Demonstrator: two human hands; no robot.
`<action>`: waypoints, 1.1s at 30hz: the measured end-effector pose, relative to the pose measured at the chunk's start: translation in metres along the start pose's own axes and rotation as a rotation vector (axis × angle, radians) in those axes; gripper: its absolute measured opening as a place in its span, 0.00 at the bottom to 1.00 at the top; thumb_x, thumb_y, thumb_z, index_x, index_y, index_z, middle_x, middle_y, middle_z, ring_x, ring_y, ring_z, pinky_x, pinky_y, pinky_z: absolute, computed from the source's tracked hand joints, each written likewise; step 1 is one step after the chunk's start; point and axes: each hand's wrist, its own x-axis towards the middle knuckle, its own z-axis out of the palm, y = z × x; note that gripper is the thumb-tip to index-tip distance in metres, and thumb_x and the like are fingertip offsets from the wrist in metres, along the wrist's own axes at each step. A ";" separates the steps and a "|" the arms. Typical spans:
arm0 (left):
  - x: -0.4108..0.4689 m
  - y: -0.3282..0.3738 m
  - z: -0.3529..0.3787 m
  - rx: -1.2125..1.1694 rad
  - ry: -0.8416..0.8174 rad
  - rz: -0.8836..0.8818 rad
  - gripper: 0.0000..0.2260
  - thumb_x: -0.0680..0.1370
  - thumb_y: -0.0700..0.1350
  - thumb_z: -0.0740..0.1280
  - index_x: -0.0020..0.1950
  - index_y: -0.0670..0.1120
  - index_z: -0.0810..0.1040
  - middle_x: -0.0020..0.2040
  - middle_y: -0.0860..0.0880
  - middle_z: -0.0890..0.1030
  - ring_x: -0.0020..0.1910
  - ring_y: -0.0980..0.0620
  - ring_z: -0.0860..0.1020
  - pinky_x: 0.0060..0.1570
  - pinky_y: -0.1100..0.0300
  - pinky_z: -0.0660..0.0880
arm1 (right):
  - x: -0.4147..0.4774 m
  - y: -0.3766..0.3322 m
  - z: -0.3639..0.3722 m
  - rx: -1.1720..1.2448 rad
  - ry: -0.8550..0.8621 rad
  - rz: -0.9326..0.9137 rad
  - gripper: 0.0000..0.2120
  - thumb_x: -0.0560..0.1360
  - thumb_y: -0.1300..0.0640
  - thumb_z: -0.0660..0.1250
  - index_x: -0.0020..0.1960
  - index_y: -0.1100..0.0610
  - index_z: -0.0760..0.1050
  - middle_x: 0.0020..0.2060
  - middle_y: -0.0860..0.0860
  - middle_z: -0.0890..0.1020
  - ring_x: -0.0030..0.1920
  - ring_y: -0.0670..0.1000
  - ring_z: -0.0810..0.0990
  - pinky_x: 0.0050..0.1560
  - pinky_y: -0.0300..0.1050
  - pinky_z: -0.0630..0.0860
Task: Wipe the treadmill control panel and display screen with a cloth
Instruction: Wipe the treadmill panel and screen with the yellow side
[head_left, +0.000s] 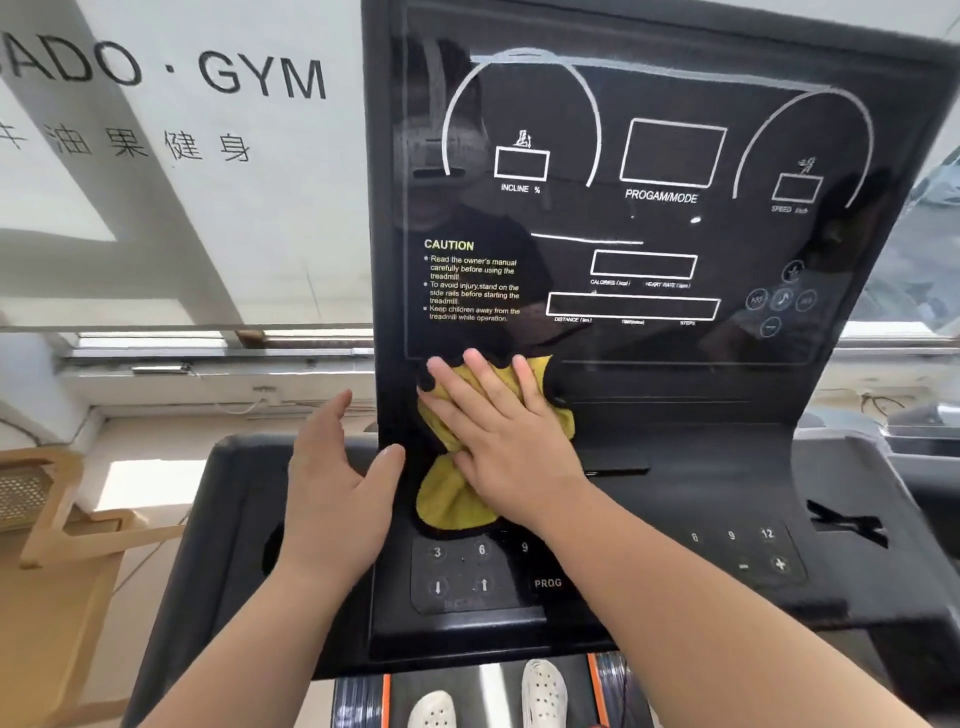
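The black treadmill display screen (649, 218) stands upright in front of me, with white outlines and a CAUTION text at its lower left. Below it lies the control panel (467, 582) with number and arrow keys. A yellow cloth (447, 499) with a dark edge is pressed against the lower left of the console, just under the screen. My right hand (498, 436) lies flat on the cloth with fingers spread. My left hand (337, 499) grips the console's left edge, thumb on the front face.
A frosted window with "GYM" lettering (260, 78) fills the left background. A wooden frame (57, 499) stands at lower left. A second keypad (753, 551) sits on the right of the panel. My white shoes (540, 691) stand on the belt below.
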 end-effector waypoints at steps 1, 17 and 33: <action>-0.002 0.002 0.004 0.021 0.024 0.032 0.30 0.77 0.45 0.71 0.76 0.54 0.64 0.73 0.55 0.68 0.72 0.53 0.67 0.74 0.47 0.65 | -0.013 0.008 0.003 0.003 -0.001 0.022 0.35 0.81 0.46 0.60 0.83 0.46 0.46 0.83 0.46 0.40 0.83 0.54 0.39 0.81 0.63 0.38; -0.030 -0.002 0.035 0.492 -0.074 0.355 0.36 0.72 0.56 0.65 0.79 0.49 0.61 0.82 0.47 0.54 0.80 0.45 0.55 0.76 0.39 0.55 | -0.035 -0.015 -0.009 0.218 -0.063 0.275 0.37 0.81 0.45 0.61 0.84 0.48 0.46 0.84 0.47 0.47 0.83 0.59 0.44 0.80 0.68 0.46; -0.044 0.017 0.106 0.684 -0.154 0.393 0.40 0.70 0.56 0.66 0.80 0.47 0.60 0.83 0.49 0.52 0.82 0.46 0.53 0.74 0.34 0.56 | -0.149 0.137 0.018 0.205 -0.093 0.625 0.43 0.79 0.28 0.49 0.84 0.54 0.47 0.83 0.56 0.56 0.83 0.61 0.43 0.80 0.69 0.45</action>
